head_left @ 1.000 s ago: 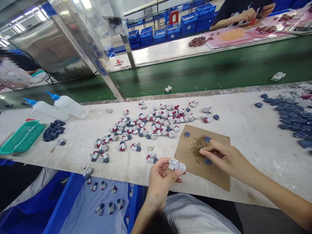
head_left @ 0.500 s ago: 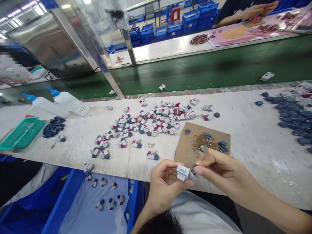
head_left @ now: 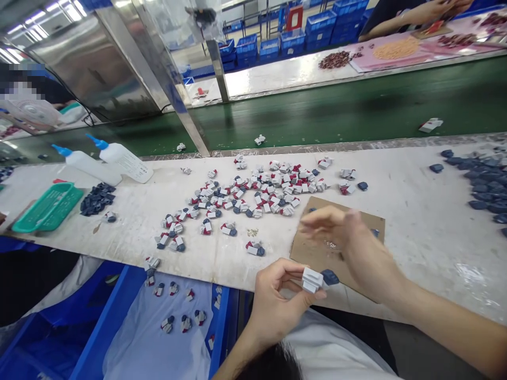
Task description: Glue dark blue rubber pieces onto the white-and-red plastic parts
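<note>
Between the thumb and fingers of my left hand is a small light-grey plastic piece with a stepped block shape. A dark blue piece sticks out from its right side, touching it. My right hand is above the brown cardboard sheet, blurred by motion, fingers stretched out and apart from the grey piece. It hides most of what lies on the cardboard; part of a dark blue piece shows past it. Farther back on the table lies a pile of grey, red and blue assembled pieces.
Two white bottles with blue nozzles lean by a green basket and dark blue parts at left. More blue parts lie right. A lined blue bin stands below the edge. Behind runs a green conveyor; a co-worker's arm is beyond.
My right hand has let go of the dark blue piece and moved up over the cardboard. The blue piece stays against the grey piece in my left hand. The view has shifted slightly.
</note>
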A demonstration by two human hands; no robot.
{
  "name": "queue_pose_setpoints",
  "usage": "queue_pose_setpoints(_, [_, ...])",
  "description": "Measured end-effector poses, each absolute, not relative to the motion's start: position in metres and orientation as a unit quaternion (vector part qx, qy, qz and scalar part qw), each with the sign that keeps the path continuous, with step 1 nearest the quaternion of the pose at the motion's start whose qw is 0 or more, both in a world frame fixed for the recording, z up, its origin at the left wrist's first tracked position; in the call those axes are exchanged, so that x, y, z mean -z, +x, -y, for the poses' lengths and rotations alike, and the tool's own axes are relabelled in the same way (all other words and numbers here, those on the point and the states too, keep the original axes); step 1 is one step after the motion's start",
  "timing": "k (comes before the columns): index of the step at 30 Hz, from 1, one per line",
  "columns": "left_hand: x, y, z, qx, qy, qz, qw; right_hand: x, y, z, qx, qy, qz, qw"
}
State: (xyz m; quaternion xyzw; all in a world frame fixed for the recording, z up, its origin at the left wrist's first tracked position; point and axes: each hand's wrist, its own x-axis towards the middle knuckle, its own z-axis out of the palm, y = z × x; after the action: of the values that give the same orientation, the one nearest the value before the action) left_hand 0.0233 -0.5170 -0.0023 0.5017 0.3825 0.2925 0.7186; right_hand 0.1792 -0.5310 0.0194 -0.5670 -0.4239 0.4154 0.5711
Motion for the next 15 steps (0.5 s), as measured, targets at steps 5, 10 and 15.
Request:
queue_pose_setpoints(5, [0.004, 0.012, 0.52, -0.299, 0.6, -0.398, 0.627, -0.019, 0.148, 0.522, -0.586, -0.513, 0.386, 0.494])
queue_pose_setpoints(10, [0.024, -0.018, 0.519, -0.323, 0.641, -0.412, 0.561, 0.011, 0.115, 0.509, -0.567, -0.497, 0.454, 0.475])
queue_pose_setpoints(15, [0.037, -0.067, 0.475, -0.254, 0.758, -0.489, 0.349, 0.03, 0.096, 0.488, -0.496, -0.476, 0.51, 0.517])
